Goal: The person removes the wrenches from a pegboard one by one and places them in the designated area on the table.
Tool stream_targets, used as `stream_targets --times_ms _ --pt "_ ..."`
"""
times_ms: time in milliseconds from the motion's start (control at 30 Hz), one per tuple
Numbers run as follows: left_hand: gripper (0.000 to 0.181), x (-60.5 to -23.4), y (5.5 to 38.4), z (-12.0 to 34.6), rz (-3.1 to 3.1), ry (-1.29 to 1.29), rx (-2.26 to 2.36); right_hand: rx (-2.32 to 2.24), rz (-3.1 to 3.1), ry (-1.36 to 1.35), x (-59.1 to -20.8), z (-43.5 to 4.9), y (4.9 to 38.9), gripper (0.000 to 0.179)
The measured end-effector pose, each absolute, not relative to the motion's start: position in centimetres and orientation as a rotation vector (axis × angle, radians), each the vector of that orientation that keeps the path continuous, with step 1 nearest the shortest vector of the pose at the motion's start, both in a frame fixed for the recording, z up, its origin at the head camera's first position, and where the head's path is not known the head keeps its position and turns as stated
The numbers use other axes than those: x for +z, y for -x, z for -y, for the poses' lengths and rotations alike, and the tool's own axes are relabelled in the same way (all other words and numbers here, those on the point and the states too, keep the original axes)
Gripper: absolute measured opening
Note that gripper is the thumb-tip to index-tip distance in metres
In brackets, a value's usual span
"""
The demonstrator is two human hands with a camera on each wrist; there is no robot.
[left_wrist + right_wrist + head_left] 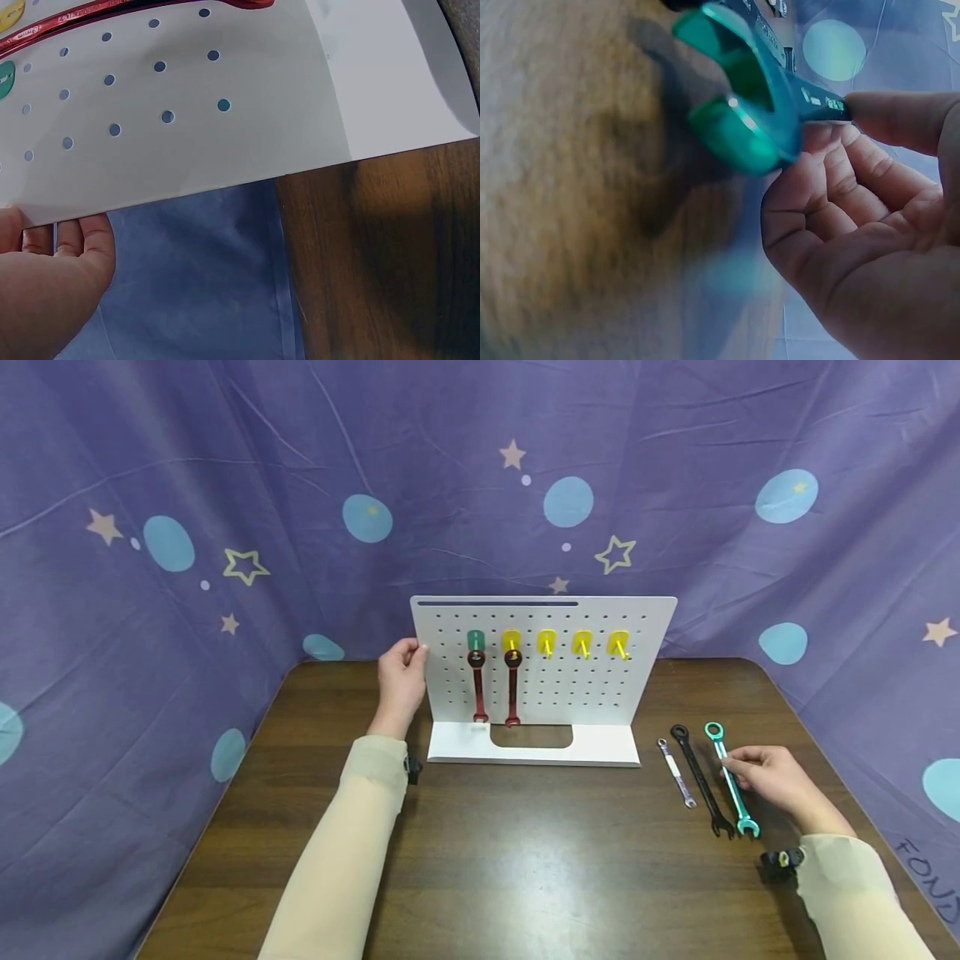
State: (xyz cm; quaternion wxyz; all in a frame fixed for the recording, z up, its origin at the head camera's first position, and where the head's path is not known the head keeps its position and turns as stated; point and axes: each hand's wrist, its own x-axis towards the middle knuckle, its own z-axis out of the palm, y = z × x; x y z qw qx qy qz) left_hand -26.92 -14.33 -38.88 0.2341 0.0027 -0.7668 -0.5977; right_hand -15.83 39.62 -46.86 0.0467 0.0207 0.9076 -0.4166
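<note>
My left hand [401, 681] pinches the left edge of a white pegboard [603, 745], thumb on its face and fingers behind, as the left wrist view also shows. At the right, my right hand [772, 781] pinches a green combination wrench [737, 799] by its shaft. Its open end [780, 109] juts toward the camera in the right wrist view, over the wood. Close to its left lie a black combination wrench [699, 777] and a small silver wrench [676, 772]. Two red wrenches hang on the board, one [478, 689] from the green hook [476, 639], another [513, 692] from a yellow hook [512, 637].
Three more yellow hooks, the nearest to the middle one [547, 640], stick out along the same row, bare. The board stands near the back of a brown wooden table [487, 852]. Behind it hangs a purple cloth [465, 510] with stars and dots.
</note>
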Motion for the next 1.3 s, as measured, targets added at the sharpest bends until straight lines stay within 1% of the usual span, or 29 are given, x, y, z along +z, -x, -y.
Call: stream_targets --times_ms 267,567,1300 --pt "0.015 -38.82 26.89 14.24 2.106 -0.016 -1.637 -1.251 -2.732 -0.010 -46.82 -39.63 16.05 0.036" --pt "0.015 -38.89 26.89 14.27 2.100 -0.011 -1.643 -1.259 -2.744 0.021 -47.68 -39.76 16.41 0.030" --pt "0.015 -38.85 26.90 14.29 2.113 -0.017 -1.625 -1.100 -2.800 0.015 -47.51 -39.80 16.62 0.032"
